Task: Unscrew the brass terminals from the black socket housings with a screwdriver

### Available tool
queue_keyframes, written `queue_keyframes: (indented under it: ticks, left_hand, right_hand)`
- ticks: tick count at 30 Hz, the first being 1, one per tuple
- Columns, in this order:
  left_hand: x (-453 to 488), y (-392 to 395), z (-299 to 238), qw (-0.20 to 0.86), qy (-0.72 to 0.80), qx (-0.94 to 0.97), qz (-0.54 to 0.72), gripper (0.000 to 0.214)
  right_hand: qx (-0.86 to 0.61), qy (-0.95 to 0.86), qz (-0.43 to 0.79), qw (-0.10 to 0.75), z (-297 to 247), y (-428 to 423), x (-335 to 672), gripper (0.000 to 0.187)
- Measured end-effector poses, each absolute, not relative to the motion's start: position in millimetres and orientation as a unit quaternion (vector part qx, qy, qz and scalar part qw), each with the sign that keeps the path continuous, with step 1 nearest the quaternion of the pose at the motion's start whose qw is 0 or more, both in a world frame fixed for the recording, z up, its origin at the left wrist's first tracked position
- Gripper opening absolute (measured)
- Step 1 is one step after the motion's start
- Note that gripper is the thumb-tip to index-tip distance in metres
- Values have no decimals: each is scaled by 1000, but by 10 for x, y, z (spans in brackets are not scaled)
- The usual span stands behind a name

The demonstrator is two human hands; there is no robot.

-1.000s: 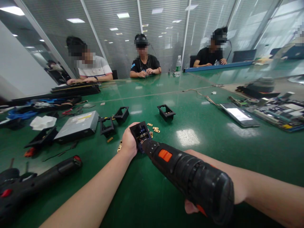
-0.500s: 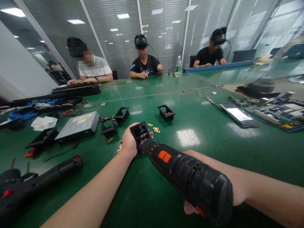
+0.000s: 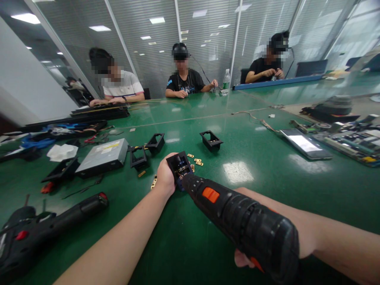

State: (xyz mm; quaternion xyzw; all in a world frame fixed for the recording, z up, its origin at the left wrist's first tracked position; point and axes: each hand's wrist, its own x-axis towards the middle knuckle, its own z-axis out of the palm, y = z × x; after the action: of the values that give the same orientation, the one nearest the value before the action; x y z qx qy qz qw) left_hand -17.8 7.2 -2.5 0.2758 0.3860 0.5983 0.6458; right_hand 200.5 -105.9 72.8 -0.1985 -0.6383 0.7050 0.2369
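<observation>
My left hand (image 3: 165, 177) is closed around a small black socket housing (image 3: 179, 165) with brass parts inside, holding it on the green table (image 3: 267, 186). My right hand (image 3: 246, 259) grips a black electric screwdriver (image 3: 243, 225) with an orange switch; only its fingertips show under the tool. The screwdriver's tip points into the housing. A few small brass plates (image 3: 196, 161) lie just behind the housing, and another brass piece (image 3: 153, 182) lies to the left of my left hand.
Three empty black housings (image 3: 211, 140) (image 3: 155, 143) (image 3: 138, 158) and a grey drive box (image 3: 102, 156) lie behind. A second black power tool (image 3: 44, 229) lies at the left. A phone (image 3: 305, 143) and circuit boards (image 3: 353, 142) are at the right. Three people sit at the far side.
The view has shifted slightly; my hands, the housing and the screwdriver keep their positions. The people opposite have moved their hands.
</observation>
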Motion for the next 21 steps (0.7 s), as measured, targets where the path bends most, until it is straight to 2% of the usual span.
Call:
queue_keyframes:
  ticks: [6,16,21]
  left_hand:
    - [-178,72,-30,645,385,285,595,16]
    - [-184,88,-44,647,380,286,596,16]
    - [-183,85,-52,648,378,292,593,15]
  right_hand:
    - [-213,-652,694,217,773,-1057,1998,27]
    - [-225,-646,688,244,713,-1097,2014,28]
    - [-233,-659,682,213,705,-1096,1998,29]
